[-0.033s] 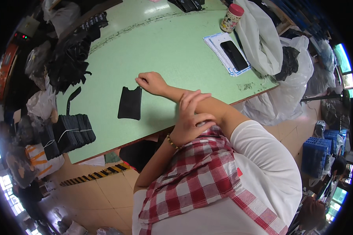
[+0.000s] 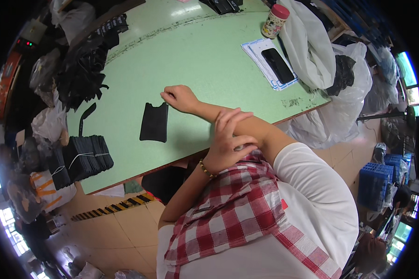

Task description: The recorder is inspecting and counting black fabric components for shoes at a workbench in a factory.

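Note:
My right hand point(image 2: 180, 98) rests on the green table, loosely curled into a fist, with nothing visible in it. Just beside it, close to its knuckles, lies a flat black piece point(image 2: 153, 122) with a notched top edge, like a small sleeve or pocket. A beaded bracelet circles the wrist of my left hand point(image 2: 229, 139). That hand lies across my bent right forearm, its fingers spread and touching the skin, and it holds nothing.
On the green table point(image 2: 191, 56) lie bundled black pieces point(image 2: 89, 157), a black strip point(image 2: 86, 118) and a heap of black material point(image 2: 81, 69). At the far right are a phone point(image 2: 278, 66) on papers, a red-lidded jar point(image 2: 275, 21) and white plastic bags point(image 2: 307, 44).
My left hand has shifted slightly to the right on my right forearm. My right hand and the black piece stay where they were.

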A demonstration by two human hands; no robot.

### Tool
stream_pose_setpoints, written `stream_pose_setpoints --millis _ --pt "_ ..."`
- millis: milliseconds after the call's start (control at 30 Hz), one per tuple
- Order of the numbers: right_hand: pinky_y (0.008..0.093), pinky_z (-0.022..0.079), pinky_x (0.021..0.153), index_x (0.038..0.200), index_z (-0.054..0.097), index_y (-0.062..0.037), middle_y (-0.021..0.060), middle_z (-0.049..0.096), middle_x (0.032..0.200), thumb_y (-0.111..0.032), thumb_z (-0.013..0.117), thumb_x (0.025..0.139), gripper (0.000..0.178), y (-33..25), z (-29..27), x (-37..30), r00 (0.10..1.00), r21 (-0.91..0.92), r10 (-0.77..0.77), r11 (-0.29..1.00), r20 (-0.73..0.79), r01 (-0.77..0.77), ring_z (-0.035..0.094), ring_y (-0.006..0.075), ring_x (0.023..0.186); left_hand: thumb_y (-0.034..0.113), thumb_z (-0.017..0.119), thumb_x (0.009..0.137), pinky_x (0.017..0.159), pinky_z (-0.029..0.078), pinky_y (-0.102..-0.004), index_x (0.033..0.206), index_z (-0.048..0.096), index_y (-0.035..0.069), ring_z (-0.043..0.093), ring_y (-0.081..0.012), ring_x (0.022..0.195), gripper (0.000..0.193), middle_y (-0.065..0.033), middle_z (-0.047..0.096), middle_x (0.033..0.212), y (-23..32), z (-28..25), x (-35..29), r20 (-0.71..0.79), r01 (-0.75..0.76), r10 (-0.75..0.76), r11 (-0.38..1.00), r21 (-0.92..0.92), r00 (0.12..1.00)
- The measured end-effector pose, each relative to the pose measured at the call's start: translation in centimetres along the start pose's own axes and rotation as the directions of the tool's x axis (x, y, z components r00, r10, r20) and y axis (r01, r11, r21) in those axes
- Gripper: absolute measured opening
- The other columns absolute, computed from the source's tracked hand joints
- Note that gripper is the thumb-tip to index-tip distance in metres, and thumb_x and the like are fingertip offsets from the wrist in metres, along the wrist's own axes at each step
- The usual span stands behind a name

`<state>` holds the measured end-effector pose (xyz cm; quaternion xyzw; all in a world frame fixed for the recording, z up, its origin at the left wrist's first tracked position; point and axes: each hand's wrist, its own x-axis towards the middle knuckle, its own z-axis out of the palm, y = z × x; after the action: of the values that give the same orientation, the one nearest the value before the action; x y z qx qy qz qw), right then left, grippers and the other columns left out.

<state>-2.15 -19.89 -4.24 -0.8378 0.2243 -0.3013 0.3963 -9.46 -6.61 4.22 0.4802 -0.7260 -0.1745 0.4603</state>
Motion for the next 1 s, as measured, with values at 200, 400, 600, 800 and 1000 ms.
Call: stream_pose_setpoints --millis 200,400,600,800,1000 --pt "0.0454 0.043 0.057 0.068 0.057 -0.0018 0.0161 0.057 0.062 -0.027 0.053 0.089 0.033 0.4 0.3 0.1 1.0 0.034 0.02 0.999 -0.011 -0.02 0.056 0.0371 0.06 0.021 0.078 0.069 0.108 0.025 -0.0551 0.082 0.072 0.016 0.04 -0.0293 0.126 0.015 -0.0067 0.052 0.129 0.8 1.2 0.4 -0.026 -0.082 0.085 0.993 0.089 0.996" --pt "0.0451 0.045 0.061 0.074 0.058 0.0 0.0178 0.059 0.067 -0.028 0.052 0.091 0.033 -0.2 -0.1 0.0 0.999 0.037 0.031 0.999 0.035 -0.033 0.058 0.0369 0.064 0.02 0.076 0.071 0.108 0.026 -0.0535 0.083 0.07 0.011 0.044 -0.0262 0.123 0.016 -0.006 0.055 0.126 0.6 2.2 0.0 -0.079 -0.206 0.222 0.962 0.178 0.972" --pt "0.0447 0.047 0.066 0.083 0.061 0.0026 0.0204 0.063 0.074 -0.03 0.049 0.093 0.036 -1.1 -1.0 -0.3 0.995 0.046 0.046 0.998 0.089 -0.05 0.061 0.0368 0.069 0.015 0.074 0.071 0.108 0.024 -0.0525 0.082 0.068 0.011 0.045 -0.0264 0.122 0.013 -0.0069 0.055 0.126 1.4 2.1 0.4 -0.021 -0.142 0.15 0.965 0.221 0.988" --pt "0.0448 0.046 0.063 0.079 0.06 0.0014 0.0192 0.061 0.071 -0.029 0.051 0.092 0.034 -0.7 -0.8 -0.1 0.998 0.016 0.025 1.0 0.057 -0.026 0.06 0.0369 0.067 0.014 0.071 0.075 0.106 0.027 -0.0496 0.083 0.066 0.01 0.045 -0.032 0.12 0.01 -0.0093 0.055 0.125 0.6 1.9 0.3 -0.14 0.017 -0.012 0.999 0.033 0.99" --pt "0.0445 0.043 0.057 0.07 0.056 -0.002 0.0158 0.057 0.063 -0.028 0.056 0.089 0.032 -0.1 0.0 0.3 0.999 0.016 -0.027 1.0 -0.022 0.027 0.056 0.0364 0.06 0.01 0.069 0.077 0.101 0.033 -0.0439 0.077 0.063 0.006 0.045 -0.0326 0.118 0.007 -0.0154 0.054 0.123 -1.4 -0.6 0.5 -0.337 0.218 -0.225 0.974 -0.059 0.914"
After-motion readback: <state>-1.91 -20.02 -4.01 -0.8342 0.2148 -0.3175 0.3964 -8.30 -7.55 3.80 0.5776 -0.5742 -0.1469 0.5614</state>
